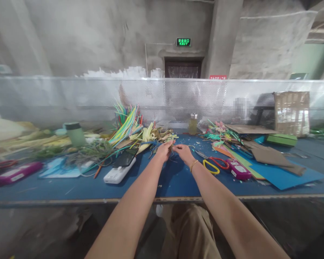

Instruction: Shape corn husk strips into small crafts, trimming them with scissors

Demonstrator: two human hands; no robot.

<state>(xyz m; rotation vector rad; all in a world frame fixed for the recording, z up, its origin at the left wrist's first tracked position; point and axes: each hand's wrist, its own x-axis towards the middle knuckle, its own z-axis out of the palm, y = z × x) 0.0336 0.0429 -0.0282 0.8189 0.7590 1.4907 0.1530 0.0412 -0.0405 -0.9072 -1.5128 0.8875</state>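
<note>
Both my hands meet over the middle of the blue table (175, 180). My left hand (164, 150) is closed in a pinch on a small brownish-green piece (171, 145) held upright between the hands. My right hand (184, 153), with a gold bracelet on the wrist, has its fingers curled toward the same piece and touches it. Just behind the hands lies a heap of yellow and green leaf-like strips (151, 135). Scissors with yellow and red handles (214, 164) lie on the table just right of my right hand.
A white power bank with a dark phone on it (120, 169) lies to the left. Coloured strips (126, 124), a green cup (75, 133), a pink case (17, 172), a glass jar (193, 124), another pink case (239, 169), blue and brown paper sheets (280, 172) and a cardboard box (291, 111) surround the work area. A perforated screen (178, 97) backs the table.
</note>
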